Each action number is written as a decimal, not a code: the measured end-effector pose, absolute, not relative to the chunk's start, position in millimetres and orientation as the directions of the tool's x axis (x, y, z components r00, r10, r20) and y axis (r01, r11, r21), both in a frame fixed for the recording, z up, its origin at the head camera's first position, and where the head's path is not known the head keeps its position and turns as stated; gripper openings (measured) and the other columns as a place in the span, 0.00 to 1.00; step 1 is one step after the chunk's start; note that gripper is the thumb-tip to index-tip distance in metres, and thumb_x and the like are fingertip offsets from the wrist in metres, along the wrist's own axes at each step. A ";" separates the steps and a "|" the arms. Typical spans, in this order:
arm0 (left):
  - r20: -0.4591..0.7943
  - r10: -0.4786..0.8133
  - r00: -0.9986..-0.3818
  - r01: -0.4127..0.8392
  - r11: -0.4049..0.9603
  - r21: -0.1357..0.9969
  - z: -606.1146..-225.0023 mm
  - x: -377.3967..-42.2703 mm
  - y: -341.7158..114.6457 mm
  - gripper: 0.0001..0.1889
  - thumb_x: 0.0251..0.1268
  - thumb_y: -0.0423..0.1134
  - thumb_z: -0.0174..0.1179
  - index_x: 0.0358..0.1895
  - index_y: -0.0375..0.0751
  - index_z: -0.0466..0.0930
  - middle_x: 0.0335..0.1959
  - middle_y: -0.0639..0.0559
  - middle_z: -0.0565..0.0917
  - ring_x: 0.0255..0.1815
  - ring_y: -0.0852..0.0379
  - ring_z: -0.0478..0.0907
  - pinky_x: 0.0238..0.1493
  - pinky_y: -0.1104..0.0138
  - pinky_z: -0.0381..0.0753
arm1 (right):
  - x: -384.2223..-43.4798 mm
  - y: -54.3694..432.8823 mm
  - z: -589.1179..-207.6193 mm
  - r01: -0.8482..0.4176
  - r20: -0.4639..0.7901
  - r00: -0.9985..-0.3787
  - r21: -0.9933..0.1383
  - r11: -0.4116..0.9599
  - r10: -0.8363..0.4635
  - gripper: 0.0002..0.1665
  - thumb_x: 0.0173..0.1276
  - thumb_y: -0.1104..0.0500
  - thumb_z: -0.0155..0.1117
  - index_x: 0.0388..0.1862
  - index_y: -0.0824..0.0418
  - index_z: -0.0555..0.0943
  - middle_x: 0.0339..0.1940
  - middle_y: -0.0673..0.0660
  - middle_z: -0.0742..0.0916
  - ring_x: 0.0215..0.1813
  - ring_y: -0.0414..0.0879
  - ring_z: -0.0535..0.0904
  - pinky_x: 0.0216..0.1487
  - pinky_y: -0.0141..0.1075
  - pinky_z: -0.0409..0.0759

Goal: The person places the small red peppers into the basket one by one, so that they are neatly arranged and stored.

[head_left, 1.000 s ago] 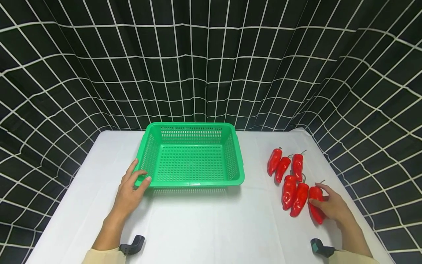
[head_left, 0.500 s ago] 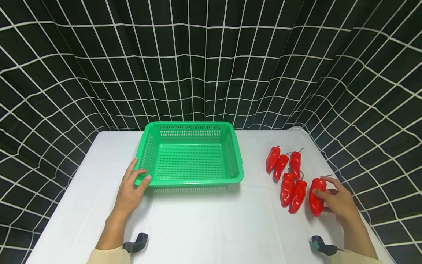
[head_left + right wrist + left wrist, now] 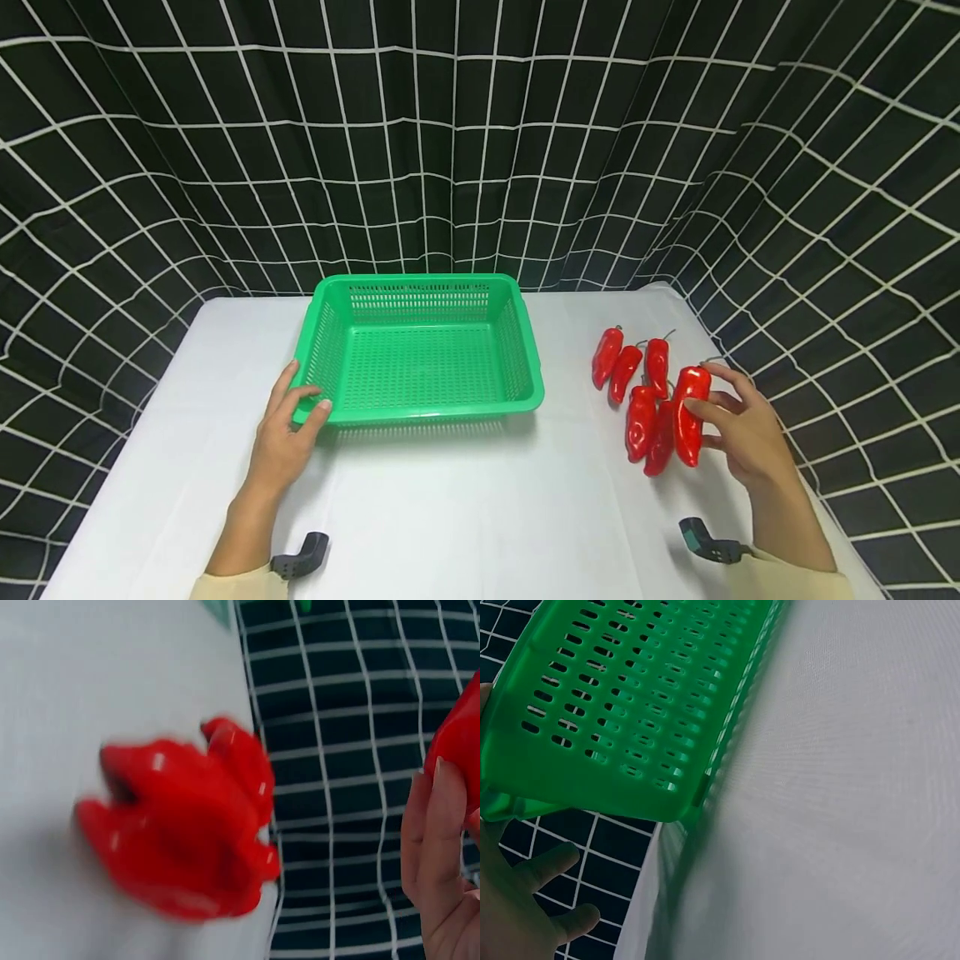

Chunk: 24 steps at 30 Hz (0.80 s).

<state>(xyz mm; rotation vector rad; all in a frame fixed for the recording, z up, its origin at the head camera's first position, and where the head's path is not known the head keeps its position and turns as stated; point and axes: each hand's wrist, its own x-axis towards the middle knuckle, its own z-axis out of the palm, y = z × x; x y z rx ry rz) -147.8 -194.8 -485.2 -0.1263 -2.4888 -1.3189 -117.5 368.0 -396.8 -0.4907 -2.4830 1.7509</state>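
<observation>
pinching red pepper (image 3: 687,430) aloft — right hand (image 3: 746,427); left hand (image 3: 282,442) on green basket (image 3: 431,412)

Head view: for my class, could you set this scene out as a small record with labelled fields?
Container: green basket, nothing inside
Left-hand grip: holds the basket's near left corner
Right-hand grip: holds one red pepper
Remaining peppers: five, lying clustered to the right of the basket
Surface: white table
Backdrop: black curtain with white grid lines

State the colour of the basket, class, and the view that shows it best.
The basket is bright green, seen best in the head view.
</observation>
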 end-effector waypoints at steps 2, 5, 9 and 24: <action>0.324 -0.077 -0.943 0.230 0.555 0.800 -485.2 -148.6 -194.5 0.17 0.74 0.45 0.51 0.53 0.35 0.75 0.77 0.53 0.50 0.75 0.41 0.46 0.64 0.38 0.55 | -119.2 357.7 -390.4 0.184 -0.112 -0.956 -0.948 0.259 0.271 0.44 0.62 0.51 0.71 0.73 0.47 0.60 0.52 0.56 0.74 0.44 0.37 0.78 0.36 0.44 0.83; 0.328 -0.086 -0.941 0.235 0.530 0.815 -486.1 -149.4 -194.0 0.17 0.76 0.43 0.47 0.54 0.34 0.75 0.77 0.53 0.51 0.75 0.43 0.46 0.65 0.40 0.52 | -121.8 343.4 -382.0 0.164 -0.118 -0.963 -0.970 0.181 0.241 0.42 0.63 0.55 0.71 0.72 0.46 0.61 0.51 0.55 0.74 0.47 0.40 0.77 0.37 0.43 0.83; 0.318 -0.087 -0.944 0.232 0.511 0.828 -487.0 -148.6 -193.5 0.16 0.76 0.41 0.47 0.55 0.34 0.76 0.76 0.54 0.51 0.75 0.44 0.46 0.64 0.39 0.53 | -124.4 325.8 -374.8 0.145 -0.113 -0.972 -0.979 0.146 0.204 0.41 0.63 0.56 0.71 0.71 0.45 0.62 0.52 0.57 0.73 0.49 0.43 0.75 0.39 0.41 0.82; 0.308 -0.080 -0.948 0.220 0.533 0.817 -487.7 -147.9 -195.9 0.16 0.73 0.45 0.52 0.53 0.37 0.76 0.77 0.56 0.51 0.74 0.41 0.48 0.62 0.37 0.57 | -149.3 253.3 -358.7 0.084 -0.073 -0.995 -0.982 0.169 0.071 0.41 0.63 0.59 0.70 0.72 0.48 0.63 0.59 0.63 0.69 0.57 0.56 0.68 0.40 0.42 0.82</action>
